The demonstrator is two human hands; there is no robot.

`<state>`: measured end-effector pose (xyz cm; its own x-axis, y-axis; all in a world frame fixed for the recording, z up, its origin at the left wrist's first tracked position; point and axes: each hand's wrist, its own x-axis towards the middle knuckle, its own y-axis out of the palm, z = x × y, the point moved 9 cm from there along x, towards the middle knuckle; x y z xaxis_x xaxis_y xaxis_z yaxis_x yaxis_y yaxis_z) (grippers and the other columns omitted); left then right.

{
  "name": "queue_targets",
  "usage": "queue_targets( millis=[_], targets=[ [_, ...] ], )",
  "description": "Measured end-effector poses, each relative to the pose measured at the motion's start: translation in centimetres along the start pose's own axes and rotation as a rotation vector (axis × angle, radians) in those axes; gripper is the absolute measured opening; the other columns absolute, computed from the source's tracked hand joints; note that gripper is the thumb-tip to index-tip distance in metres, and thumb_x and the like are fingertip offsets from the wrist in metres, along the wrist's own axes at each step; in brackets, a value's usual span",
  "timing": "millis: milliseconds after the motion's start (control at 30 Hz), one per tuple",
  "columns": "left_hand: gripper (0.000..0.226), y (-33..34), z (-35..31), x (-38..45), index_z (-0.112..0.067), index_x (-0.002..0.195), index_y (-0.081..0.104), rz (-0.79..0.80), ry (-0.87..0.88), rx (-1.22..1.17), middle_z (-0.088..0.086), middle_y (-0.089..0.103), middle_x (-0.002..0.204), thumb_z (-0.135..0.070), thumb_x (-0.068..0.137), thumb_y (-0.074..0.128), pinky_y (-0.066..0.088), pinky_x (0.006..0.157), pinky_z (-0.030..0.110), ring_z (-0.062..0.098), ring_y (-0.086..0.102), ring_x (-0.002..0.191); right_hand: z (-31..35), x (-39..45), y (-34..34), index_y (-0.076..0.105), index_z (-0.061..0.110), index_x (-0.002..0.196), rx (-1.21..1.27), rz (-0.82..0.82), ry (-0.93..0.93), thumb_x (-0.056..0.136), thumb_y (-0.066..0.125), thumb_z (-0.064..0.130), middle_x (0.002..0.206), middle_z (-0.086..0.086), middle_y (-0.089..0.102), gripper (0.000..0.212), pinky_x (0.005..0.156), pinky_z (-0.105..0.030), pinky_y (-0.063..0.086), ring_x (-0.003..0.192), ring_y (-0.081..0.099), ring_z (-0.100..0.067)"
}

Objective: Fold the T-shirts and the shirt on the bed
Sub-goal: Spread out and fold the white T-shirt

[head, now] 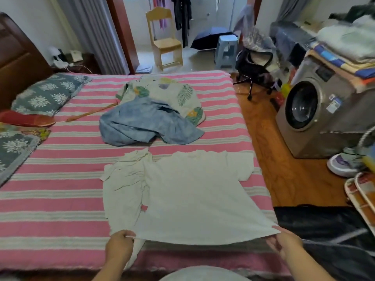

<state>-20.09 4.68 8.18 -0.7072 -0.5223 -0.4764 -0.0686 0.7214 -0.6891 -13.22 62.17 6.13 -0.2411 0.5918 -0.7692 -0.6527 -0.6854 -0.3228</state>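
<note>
I see my left hand (120, 245) pinching the near-left hem corner of the white tee (194, 197), fingers curled on the cloth. A second white tee (123, 189) lies crumpled just left, partly under it. Both are on the striped bed (50, 199); the blue shirt (142, 122) is farther back. My right hand (285, 243) pinches the near-right corner.

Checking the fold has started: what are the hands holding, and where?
Both grip the white T-shirt by its bottom hem: left hand at one corner, right hand at the other.
</note>
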Motion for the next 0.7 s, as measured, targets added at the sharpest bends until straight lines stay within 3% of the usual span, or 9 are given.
queue_targets(
  millis=[133,167,233,300,367,467,533,600,700],
  targets=[
    [0.028,-1.7,-8.7,-4.0,-0.015,0.108,0.078,-0.051,0.349,0.111,0.004,0.072,0.119,-0.009,0.098,0.053,0.048,0.093,0.034,0.025,0.064,0.107,7.1,-6.3,1.6,0.074,0.013,0.101,0.056,0.015,-0.282,0.087,0.073,0.025,0.094,-0.009,0.072,0.018,0.074,-0.034,0.055,0.081,0.067,-0.024],
    [0.027,-1.7,-11.4,-5.4,-0.015,0.109,0.079,-0.049,0.449,0.05,0.0,0.072,0.115,-0.009,0.098,0.055,0.048,0.093,0.029,0.02,0.065,0.106,9.2,-8.7,3.0,0.074,0.019,0.101,0.035,0.092,-0.404,0.091,0.07,0.021,0.101,-0.006,0.073,0.011,0.076,-0.032,0.054,0.088,0.067,-0.022],
    [0.028,-0.8,-16.8,-8.8,-0.019,0.11,0.079,0.045,0.641,-0.014,-0.009,0.072,0.108,-0.006,0.096,0.058,0.044,0.088,0.012,0.004,0.064,0.099,13.2,-14.3,6.6,0.071,0.031,0.1,-0.158,0.231,-0.738,0.097,0.059,0.003,0.118,-0.002,0.07,0.031,0.087,-0.029,0.049,0.106,0.065,-0.02],
    [0.032,0.9,-21.0,-12.3,-0.023,0.111,0.079,0.184,0.776,-0.011,-0.015,0.072,0.106,-0.003,0.094,0.061,0.043,0.087,0.004,-0.005,0.063,0.096,14.9,-19.8,10.4,0.065,0.033,0.118,-0.283,0.377,-0.951,0.096,0.052,-0.006,0.13,0.007,0.063,0.047,0.099,-0.021,0.042,0.121,0.058,-0.01],
    [0.034,2.5,-23.6,-15.6,-0.031,0.111,0.077,0.366,0.803,-0.05,-0.022,0.071,0.102,-0.004,0.095,0.062,0.049,0.085,0.01,-0.006,0.065,0.092,15.5,-24.5,12.9,0.052,0.033,0.135,-0.246,0.508,-1.047,0.096,0.052,-0.007,0.126,0.019,0.061,0.056,0.092,-0.009,0.043,0.111,0.058,0.009],
    [0.028,3.3,-25.3,-19.6,-0.035,0.104,0.074,0.516,0.851,-0.098,-0.014,0.073,0.092,-0.011,0.095,0.061,0.057,0.078,0.029,0.01,0.07,0.081,15.2,-27.0,13.8,0.063,0.027,0.103,-0.093,0.61,-1.036,0.093,0.059,-0.007,0.084,0.018,0.069,0.035,0.07,-0.012,0.046,0.077,0.064,0.004],
    [0.021,3.1,-25.3,-20.7,-0.034,0.1,0.073,0.55,0.877,-0.101,-0.009,0.073,0.087,-0.016,0.097,0.062,0.057,0.078,0.032,0.013,0.07,0.079,15.4,-27.6,13.2,0.068,0.02,0.085,-0.09,0.603,-1.049,0.091,0.065,-0.002,0.071,0.012,0.067,0.023,0.064,-0.016,0.044,0.067,0.059,-0.001],
    [0.014,2.4,-25.1,-20.2,-0.033,0.098,0.072,0.471,0.89,-0.064,-0.012,0.072,0.083,-0.023,0.098,0.062,0.056,0.075,0.033,0.01,0.068,0.078,15.3,-27.5,12.9,0.074,0.019,0.084,-0.09,0.628,-1.046,0.09,0.067,-0.002,0.078,0.009,0.073,0.023,0.068,-0.015,0.046,0.072,0.063,-0.001],
    [0.008,-1.1,-26.2,-19.8,-0.03,0.094,0.07,0.083,1.039,-0.038,-0.016,0.065,0.083,-0.025,0.097,0.065,0.05,0.069,0.028,0.007,0.062,0.077,14.3,-27.2,12.8,0.078,0.019,0.089,-0.16,0.66,-1.034,0.092,0.067,0.001,0.084,0.009,0.076,0.021,0.073,-0.017,0.048,0.079,0.068,-0.002]
  ],
)
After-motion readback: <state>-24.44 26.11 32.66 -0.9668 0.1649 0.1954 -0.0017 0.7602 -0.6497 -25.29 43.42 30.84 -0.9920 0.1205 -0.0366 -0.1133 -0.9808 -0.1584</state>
